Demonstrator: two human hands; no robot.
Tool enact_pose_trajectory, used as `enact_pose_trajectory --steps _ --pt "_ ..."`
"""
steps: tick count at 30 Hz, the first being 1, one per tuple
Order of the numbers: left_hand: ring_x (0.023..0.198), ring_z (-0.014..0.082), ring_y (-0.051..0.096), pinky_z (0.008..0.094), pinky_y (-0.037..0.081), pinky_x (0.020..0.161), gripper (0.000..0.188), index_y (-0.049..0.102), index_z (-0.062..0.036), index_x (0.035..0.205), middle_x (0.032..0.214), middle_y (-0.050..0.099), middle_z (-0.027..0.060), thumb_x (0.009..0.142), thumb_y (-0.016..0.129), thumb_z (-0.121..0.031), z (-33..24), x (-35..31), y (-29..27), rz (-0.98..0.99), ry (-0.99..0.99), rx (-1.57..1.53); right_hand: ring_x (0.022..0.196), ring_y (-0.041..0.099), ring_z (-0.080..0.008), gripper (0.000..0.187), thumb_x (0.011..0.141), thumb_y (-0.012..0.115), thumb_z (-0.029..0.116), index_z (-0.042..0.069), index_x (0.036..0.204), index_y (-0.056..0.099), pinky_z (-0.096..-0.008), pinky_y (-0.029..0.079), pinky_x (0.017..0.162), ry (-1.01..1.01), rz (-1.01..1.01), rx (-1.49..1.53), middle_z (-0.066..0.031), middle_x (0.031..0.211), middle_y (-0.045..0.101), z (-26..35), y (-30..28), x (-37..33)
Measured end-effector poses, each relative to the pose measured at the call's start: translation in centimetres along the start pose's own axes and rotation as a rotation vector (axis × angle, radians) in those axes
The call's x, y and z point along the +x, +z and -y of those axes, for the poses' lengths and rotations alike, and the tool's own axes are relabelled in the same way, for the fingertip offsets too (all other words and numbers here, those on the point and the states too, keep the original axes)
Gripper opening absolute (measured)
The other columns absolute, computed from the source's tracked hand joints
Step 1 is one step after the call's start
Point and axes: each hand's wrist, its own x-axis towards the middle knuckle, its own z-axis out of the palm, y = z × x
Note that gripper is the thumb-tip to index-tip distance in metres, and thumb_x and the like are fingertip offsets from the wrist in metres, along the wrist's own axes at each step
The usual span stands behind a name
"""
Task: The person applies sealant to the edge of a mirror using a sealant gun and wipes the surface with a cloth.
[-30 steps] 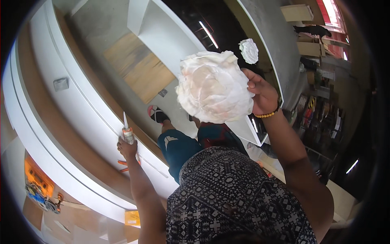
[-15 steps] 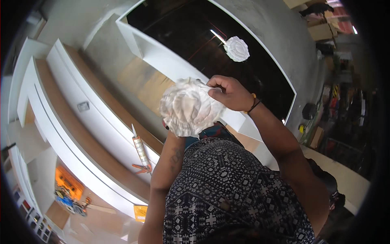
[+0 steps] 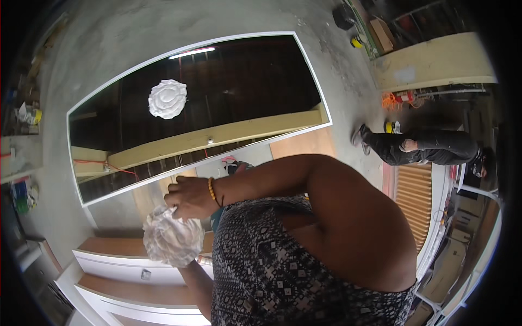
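Observation:
A round white ruffled cloth pad point(image 3: 173, 236) is held up at the lower left, gathered in folds. My right hand point(image 3: 190, 198) reaches across from the right, its fingers closed on the pad's upper edge. Under the pad comes my left forearm point(image 3: 198, 285); the left hand itself is hidden behind the cloth. Beyond them lies a large dark glossy panel point(image 3: 244, 81) with a white rim, mirroring roof beams and a light tube. A second white ruffled pad point(image 3: 167, 99) shows on the panel; I cannot tell whether it lies there or is a reflection.
Below my hands stand white and brown shelf boards point(image 3: 128, 263). At the right is a person point(image 3: 440, 149) in dark clothes, near a slatted wooden piece point(image 3: 410, 195). A yellow beam-like ledge point(image 3: 435, 62) and an orange cord point(image 3: 390, 101) are at the upper right.
The view has swung round, so the dark panel now stretches across the upper left and the person has come into sight. My right hand keeps hold of the pad's edge.

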Motion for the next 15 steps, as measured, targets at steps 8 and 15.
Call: enact_pose_trajectory --steps 8,15 --pt "0.110 0.0268 0.062 0.0405 0.051 0.094 0.044 0.059 -0.0041 0.118 0.119 0.061 0.0113 0.086 0.065 -0.033 -0.2 2.4 -1.4 -0.054 -0.011 -0.303 0.100 0.056 -0.0220 0.012 0.075 0.065 0.024 0.013 0.074 0.070 -0.0381 0.045 0.085 0.056 0.025 0.028 -0.0034 0.096 0.061 -0.5 1.4 -0.1" --pt "0.122 0.0287 0.055 0.0388 0.045 0.105 0.076 0.040 -0.0026 0.148 0.137 0.052 0.0187 0.083 0.067 -0.032 0.9 2.4 -2.4 0.041 0.089 -0.432 0.086 0.063 -0.0247 0.009 0.072 0.069 0.023 0.015 0.073 0.067 -0.0419 0.050 0.076 -0.042 -0.162 0.253 -0.0029 0.083 0.061 -2.1 4.2 4.9"
